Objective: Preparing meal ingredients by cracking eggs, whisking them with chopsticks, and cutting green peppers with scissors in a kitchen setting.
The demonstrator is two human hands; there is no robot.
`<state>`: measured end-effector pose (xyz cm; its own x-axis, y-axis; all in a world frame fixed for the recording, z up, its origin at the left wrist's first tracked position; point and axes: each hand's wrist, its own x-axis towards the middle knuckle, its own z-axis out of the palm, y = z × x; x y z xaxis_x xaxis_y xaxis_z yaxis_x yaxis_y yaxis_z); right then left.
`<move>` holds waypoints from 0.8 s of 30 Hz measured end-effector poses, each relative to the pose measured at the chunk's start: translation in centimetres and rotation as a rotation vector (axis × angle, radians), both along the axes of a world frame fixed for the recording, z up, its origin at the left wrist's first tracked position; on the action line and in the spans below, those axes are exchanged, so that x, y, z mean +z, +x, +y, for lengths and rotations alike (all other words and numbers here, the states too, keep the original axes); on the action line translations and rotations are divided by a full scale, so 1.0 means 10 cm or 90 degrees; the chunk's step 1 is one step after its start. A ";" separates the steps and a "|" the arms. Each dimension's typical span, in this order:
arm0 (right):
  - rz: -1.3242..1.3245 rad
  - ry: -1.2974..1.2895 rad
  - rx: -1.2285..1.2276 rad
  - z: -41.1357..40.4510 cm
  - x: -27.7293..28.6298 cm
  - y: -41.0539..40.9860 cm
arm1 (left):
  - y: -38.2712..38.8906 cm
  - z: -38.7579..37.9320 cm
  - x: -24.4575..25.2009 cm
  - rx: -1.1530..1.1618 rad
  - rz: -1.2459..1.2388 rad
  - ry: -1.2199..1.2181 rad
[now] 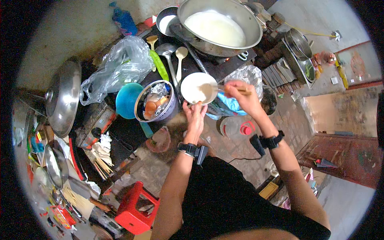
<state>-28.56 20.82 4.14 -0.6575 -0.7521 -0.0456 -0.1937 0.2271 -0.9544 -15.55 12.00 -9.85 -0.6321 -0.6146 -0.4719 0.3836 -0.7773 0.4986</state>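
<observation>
My left hand (195,116) grips a white bowl (192,87) from below at its near rim; something pale lies inside it. To the right of the bowl, my right hand (242,95) is closed around a pair of wooden chopsticks or a thin wooden handle (245,91). The far end of that utensil is too blurred to tell. Beyond the bowl stands a large metal pot (255,31) with whitish liquid. A metal ladle (166,51) and a pale spoon (181,54) lie left of it, beside a green pepper (160,66).
Left of the bowl are a lidded-size tub with eggshells (172,108), a turquoise bowl (127,100) and a clear plastic bag (120,64). A large metal lid (64,99) leans farther left. A plastic jug (232,127) and a red stool (135,213) stand lower down.
</observation>
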 end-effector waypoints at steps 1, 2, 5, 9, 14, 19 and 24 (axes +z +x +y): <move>0.049 -0.008 -0.030 -0.07 -0.06 -0.09 | -0.04 -0.01 -0.02 0.004 -0.001 -0.002; 0.081 0.094 -0.018 -0.07 -0.07 -0.18 | -0.08 -0.02 -0.04 0.028 -0.009 0.022; -0.077 0.048 0.064 -0.12 -0.19 -0.19 | -0.19 -0.07 -0.12 0.083 -0.017 0.052; -0.059 0.058 0.058 -0.24 -0.26 -0.32 | -0.33 -0.05 -0.10 0.147 0.009 0.096; -0.004 0.033 0.005 -0.31 -0.34 -0.43 | -0.43 -0.03 -0.19 0.165 0.048 0.135; -0.135 -0.007 0.033 -0.35 -0.34 -0.47 | -0.44 0.00 -0.13 0.104 -0.047 0.048; -0.069 0.026 0.058 -0.35 -0.39 -0.56 | -0.24 -0.42 -0.01 -0.027 -0.133 0.018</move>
